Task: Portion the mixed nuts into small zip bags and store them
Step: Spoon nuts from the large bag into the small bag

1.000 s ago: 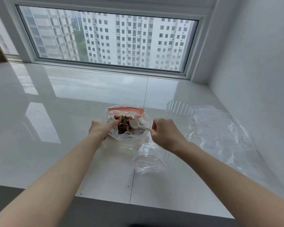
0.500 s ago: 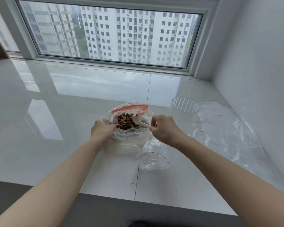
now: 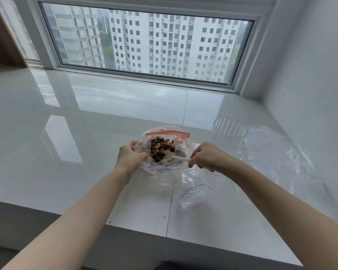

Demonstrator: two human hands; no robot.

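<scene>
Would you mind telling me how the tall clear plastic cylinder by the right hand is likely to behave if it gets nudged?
The clear cylinder stands tall, narrow and apparently empty, so it probably tips easily. Being round, it would likely roll across the glossy counter once down.

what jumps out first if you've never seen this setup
The open bag of mixed nuts at the counter's centre draws the eye: the left hand grips its rim while the right hand holds a white scoop in the nuts. Nearer lies an empty small zip bag, and a clear ribbed cup stands to the right.
</scene>
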